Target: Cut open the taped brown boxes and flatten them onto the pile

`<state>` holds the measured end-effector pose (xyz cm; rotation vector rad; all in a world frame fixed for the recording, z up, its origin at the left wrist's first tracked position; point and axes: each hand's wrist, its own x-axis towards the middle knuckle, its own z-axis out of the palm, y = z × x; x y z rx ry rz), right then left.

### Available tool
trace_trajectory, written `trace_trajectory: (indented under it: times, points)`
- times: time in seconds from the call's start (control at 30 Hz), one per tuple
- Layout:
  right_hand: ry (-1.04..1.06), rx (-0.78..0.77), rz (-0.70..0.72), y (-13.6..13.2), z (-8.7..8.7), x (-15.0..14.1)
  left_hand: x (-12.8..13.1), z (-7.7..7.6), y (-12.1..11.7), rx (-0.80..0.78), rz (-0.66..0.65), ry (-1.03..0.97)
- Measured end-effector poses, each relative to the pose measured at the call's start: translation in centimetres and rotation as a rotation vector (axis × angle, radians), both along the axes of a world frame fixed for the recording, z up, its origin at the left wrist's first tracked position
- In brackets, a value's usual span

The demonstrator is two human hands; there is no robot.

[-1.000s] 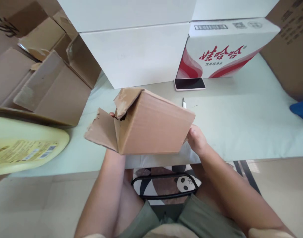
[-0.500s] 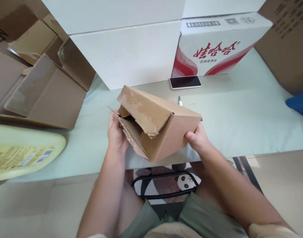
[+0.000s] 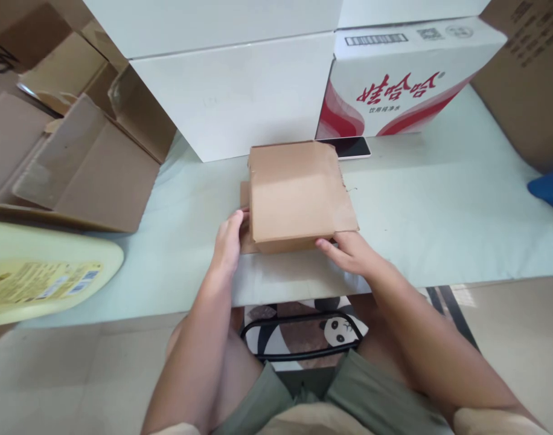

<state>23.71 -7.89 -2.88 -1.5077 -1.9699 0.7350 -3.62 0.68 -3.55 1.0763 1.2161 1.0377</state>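
A small brown cardboard box (image 3: 299,190) lies level in front of me, a broad plain face upward, at or just above the table. At its left side, my left hand (image 3: 229,238) is closed on the edge, where a flap (image 3: 248,241) sticks out; its fingertips are partly hidden. My right hand (image 3: 351,251) grips the front right corner, thumb at the front face and fingers tucked beneath. Behind the box a phone (image 3: 354,147) lies partly covered by it.
White cartons (image 3: 235,103) and a red-and-white carton (image 3: 385,90) stand along the back. Open brown boxes (image 3: 90,163) and a yellow bottle (image 3: 54,272) are at the left. A blue object (image 3: 550,190) sits at the right edge of the pale green tablecloth (image 3: 439,211).
The box has turned from a tilted pose, torn opening toward me, to lying level with a plain face up. It moved away from me, and now covers part of the phone.
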Motion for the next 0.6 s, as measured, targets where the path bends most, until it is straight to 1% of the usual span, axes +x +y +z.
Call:
trace_trajectory:
  times: [0.03,0.1,0.2,0.27,0.37,0.47,0.53,0.6]
  points:
    - [0.006,0.003,0.004,0.0,0.0,0.0,0.0,0.2,-0.1,-0.001,-0.025,-0.006]
    - [0.036,-0.006,-0.009,-0.1,0.1,0.0,0.1,0.7,-0.4,-0.021,-0.027,-0.042]
    - [0.097,-0.016,-0.052,0.0,0.0,-0.1,0.2,1.9,-0.6,-0.039,0.064,-0.107]
    - [0.146,0.0,-0.13,0.2,-0.1,-0.2,0.4,2.5,-0.7,-0.017,0.143,-0.156]
    - [0.234,0.073,-0.317,0.7,0.0,-0.3,0.7,3.0,-0.8,0.015,0.218,-0.239]
    - [0.315,0.157,-0.465,0.9,0.4,-0.3,0.9,2.5,-0.9,0.045,0.231,-0.346]
    - [0.352,0.158,-0.524,0.9,0.6,-0.3,0.8,1.8,-0.9,0.095,0.223,-0.377]
    - [0.379,0.128,-0.553,0.9,0.7,-0.2,0.8,1.1,-0.9,0.139,0.213,-0.369]
